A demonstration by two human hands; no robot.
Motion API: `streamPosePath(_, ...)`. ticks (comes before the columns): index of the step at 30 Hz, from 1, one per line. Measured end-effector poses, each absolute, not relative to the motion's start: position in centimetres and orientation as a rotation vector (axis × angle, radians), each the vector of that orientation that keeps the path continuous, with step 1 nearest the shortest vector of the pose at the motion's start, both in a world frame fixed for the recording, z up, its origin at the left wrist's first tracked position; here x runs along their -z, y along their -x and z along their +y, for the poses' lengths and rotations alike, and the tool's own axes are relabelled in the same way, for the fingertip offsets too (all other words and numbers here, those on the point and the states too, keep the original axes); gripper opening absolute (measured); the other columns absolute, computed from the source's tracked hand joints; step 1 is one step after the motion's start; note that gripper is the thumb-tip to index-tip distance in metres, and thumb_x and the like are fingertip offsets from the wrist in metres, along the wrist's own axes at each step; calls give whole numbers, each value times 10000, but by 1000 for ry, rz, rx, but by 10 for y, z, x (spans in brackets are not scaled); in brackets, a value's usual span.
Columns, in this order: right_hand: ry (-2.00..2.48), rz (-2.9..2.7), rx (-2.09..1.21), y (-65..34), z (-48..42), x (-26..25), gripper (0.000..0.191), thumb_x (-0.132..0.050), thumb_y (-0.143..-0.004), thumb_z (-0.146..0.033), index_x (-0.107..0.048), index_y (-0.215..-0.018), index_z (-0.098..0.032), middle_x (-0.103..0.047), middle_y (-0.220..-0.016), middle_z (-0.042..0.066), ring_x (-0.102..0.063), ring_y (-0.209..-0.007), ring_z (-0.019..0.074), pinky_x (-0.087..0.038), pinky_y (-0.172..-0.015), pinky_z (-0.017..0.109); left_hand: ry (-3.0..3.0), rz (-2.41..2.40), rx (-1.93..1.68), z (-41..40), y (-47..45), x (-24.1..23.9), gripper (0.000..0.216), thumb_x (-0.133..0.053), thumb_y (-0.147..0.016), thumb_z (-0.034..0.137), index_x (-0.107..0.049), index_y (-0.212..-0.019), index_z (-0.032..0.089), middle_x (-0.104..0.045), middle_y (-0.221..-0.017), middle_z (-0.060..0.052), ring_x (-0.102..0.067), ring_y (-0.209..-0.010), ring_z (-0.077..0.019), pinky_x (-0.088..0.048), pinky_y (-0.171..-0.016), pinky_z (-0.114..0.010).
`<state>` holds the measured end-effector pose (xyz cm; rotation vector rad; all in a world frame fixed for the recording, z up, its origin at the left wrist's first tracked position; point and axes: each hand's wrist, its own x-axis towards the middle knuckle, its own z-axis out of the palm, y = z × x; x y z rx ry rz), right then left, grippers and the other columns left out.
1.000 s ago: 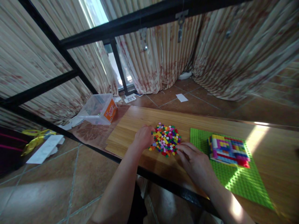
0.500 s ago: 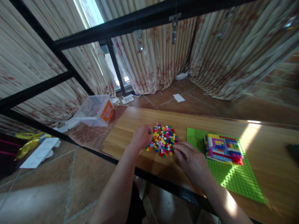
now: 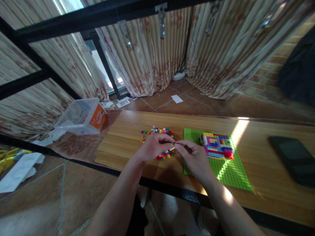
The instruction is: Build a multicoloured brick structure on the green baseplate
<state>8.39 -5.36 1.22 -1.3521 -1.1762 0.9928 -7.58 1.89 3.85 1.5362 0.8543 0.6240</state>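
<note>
My left hand (image 3: 153, 147) and my right hand (image 3: 195, 160) meet fingertip to fingertip above the pile. Both are closed in a pinch on small toy bricks (image 3: 173, 147), one of them yellowish; the fingers partly cover them. Under and behind my left hand lies a heap of small multicoloured bricks (image 3: 164, 155), mostly hidden by the hand. To the right of my right hand is a green studded baseplate (image 3: 236, 180). On it sits a low block (image 3: 218, 147) built from many coloured bricks.
The wooden table (image 3: 118, 141) has a dark front edge. A dark tablet-like object (image 3: 292, 160) lies at its right. A clear plastic box (image 3: 78, 116) with an orange label stands at the left. Patterned curtains (image 3: 152, 59) hang beyond a black metal frame (image 3: 73, 23).
Both hands have come together from opposite sides of the heap, the left moving right. A few bricks now lie loose at the heap's left. The view has turned to the right, bringing the dark object in.
</note>
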Motion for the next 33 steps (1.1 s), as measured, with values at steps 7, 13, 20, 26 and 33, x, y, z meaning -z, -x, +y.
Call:
streamPosePath(7, 1374, -1107, -1015, -88, -55, -19, 282, -672, -780, -451, -707, -797, -172, -647, -629, 8, -559, -572, 125, -451, -546, 251, -1360, 913, -619, 15, 67, -38, 175, -775, -685, 242, -745, -810, 123, -690, -700, -22, -603, -621, -104, -468, -605, -214)
streamPosePath(13, 1312, -1104, -1009, -88, -59, -23, 234, -688, -775, -415, -715, -808, -184, -673, -651, 11, -608, -610, 135, -503, -579, 259, -1158, 926, -546, 16, 70, -38, 265, -800, -666, 292, -738, -860, 123, -682, -680, -32, -589, -551, -91, -466, -563, -219)
streamPosePath(20, 1285, -1042, -860, -110, -62, -31, 178, -713, -770, -363, -726, -840, -199, -686, -663, 8, -637, -614, 132, -553, -604, 280, -1578, 1152, -670, 29, 77, -35, 132, -656, -810, 219, -732, -871, 131, -705, -741, -40, -620, -643, -129, -493, -657, -257)
streamPosePath(26, 1446, -841, -612, -176, -83, -39, 229, -753, -742, -352, -746, -930, -222, -726, -776, 29, -659, -651, 141, -568, -633, 304, -2170, 1543, -534, 34, 81, -32, 228, -548, -853, 123, -751, -949, 165, -754, -948, -81, -687, -879, -229, -506, -850, -335)
streamPosePath(33, 1655, -908, -534, -227, -107, -39, 267, -777, -689, -430, -760, -860, -226, -737, -787, 44, -648, -652, 155, -549, -609, 300, -2301, 1613, -407, 38, 81, -28, 282, -516, -871, 113, -736, -1035, 177, -740, -1081, -87, -681, -1010, -252, -499, -916, -344)
